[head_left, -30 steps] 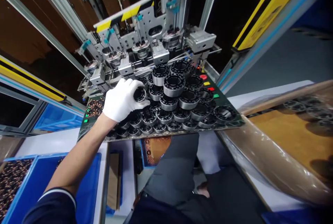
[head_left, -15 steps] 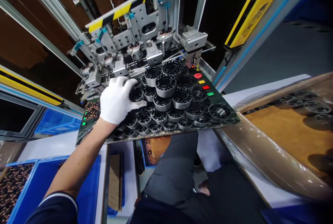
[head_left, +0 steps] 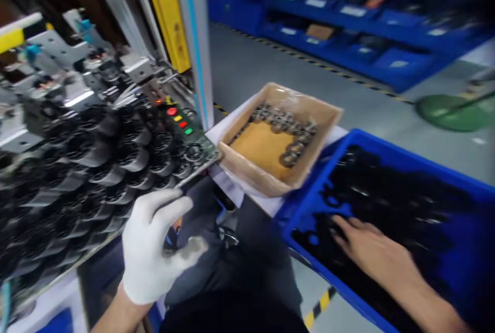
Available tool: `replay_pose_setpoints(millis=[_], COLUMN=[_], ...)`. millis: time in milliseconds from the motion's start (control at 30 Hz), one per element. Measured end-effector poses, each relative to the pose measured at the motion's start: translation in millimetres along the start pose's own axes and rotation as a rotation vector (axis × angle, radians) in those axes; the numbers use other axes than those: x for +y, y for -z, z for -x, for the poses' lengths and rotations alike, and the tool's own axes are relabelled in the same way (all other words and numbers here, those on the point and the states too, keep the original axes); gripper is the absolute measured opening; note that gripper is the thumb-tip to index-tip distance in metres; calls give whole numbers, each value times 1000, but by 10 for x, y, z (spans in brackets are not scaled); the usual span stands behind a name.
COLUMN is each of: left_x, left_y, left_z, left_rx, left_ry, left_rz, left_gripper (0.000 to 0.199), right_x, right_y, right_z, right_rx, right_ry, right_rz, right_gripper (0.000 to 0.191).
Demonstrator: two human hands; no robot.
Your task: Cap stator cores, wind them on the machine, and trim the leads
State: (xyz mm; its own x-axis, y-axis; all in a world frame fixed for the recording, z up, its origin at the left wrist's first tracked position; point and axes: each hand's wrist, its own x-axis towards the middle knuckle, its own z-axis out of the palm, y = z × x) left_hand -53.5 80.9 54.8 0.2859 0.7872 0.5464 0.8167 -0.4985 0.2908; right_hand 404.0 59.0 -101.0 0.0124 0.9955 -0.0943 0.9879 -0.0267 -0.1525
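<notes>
- Two hands in frame, one gloved, one bare.
- Left hand [head_left: 152, 245], white glove, lower left of centre: fingers curled, thumb well apart from them, gap between; nearest the stacked rings.
- Right hand [head_left: 377, 253], bare, lower right: among the black parts; fingertips partly hidden, can't tell if clamped on one.
- Stacked rings [head_left: 133, 160], black with metal sides, fill mid to lower left; many, too blurred to count.
- Four buttons [head_left: 182, 125], left of centre: two red, one yellow, one green.
- One blue bin [head_left: 464, 248], lower right: holds the black parts [head_left: 386, 183] in a heap, uncountable.
- One cardboard box [head_left: 251, 169], centre: metal rings [head_left: 288, 159] along far and right sides, roughly a dozen, brown sheet [head_left: 263, 145] under them.
- One blue rack [head_left: 410, 83], upper right: two rows of labelled bins, contents blurred.
</notes>
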Motion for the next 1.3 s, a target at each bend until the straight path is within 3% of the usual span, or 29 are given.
replay_pose_setpoints(millis=[133,233,367,467,567,667,800,900,1000,1100,1167,1300], left_x=[360,568,780,909,981,960,799,662,575,530,519,600], left_y=[-966,-1757,-2703,-3163,-3380,-3429,-3314,-3060,-2635,-2110,-1794,-1433], left_z=[-881,-1499,-2009,-2141,-2163,-2175,-2225,-2233,-2124,-1779,-1379,-377], left_rx=[-179,-571,-838,-962,-1021,-1041,-995,-886,-731,-495,-352,-366], left_ry=[-16,32,-34,-15,43,127,284,412,493,606,691,760], left_rz=[185,35,19,52,113,208,437,707,975,1308,1468,1582], left_gripper=[25,37,55,51,49,48,44,38,35,44,54,77], right_x=[159,139,148,188,232,277,357,411,399,243,41,-552], right_y=[-317,-384,-379,-421,-457,-428,-327,-234,-102,89,235,502], right_z=[18,-23,-70,-98,-127,-162,-226,-266,-245,-131,-20,203], right_rx=[-158,-206,-224,-220,-165,-74,40,123,229,321,366,417], right_ry=[-21,-9,-3,-22,-56,-80,-73,-63,-92,-133,-147,-89], right_rz=[35,-14,-120,-217,-330,-457,-610,-704,-785,-877,-955,-1122], right_gripper=[34,39,38,43,46,47,36,35,35,35,36,36])
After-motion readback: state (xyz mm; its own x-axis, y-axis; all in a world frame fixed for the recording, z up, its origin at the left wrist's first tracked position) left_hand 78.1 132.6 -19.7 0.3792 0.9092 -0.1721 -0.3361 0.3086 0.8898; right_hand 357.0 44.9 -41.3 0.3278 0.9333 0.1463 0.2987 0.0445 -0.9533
